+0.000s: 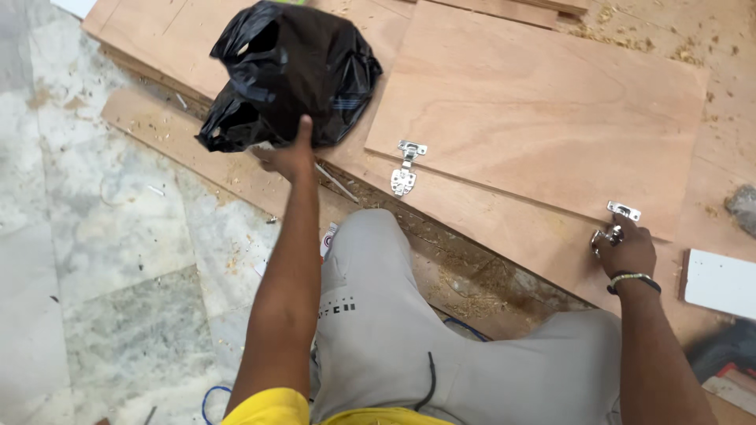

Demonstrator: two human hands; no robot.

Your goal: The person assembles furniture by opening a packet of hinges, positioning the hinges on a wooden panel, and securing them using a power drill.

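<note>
My left hand (289,154) reaches forward and grips the lower edge of a crumpled black plastic bag (287,72) that lies on stacked plywood. My right hand (626,248) rests at the near right corner of a rectangular plywood panel (543,110), fingers closed on a metal cabinet hinge (615,224) fixed there. A second metal hinge (405,168) sits on the panel's near left corner, untouched. My knees in grey trousers (394,315) fill the bottom centre.
Larger plywood sheets (157,31) lie under the panel, strewn with sawdust (630,35). A marble floor (94,236) spreads to the left. A white board (720,283) lies at the right edge, a blue cable (209,397) near my left knee.
</note>
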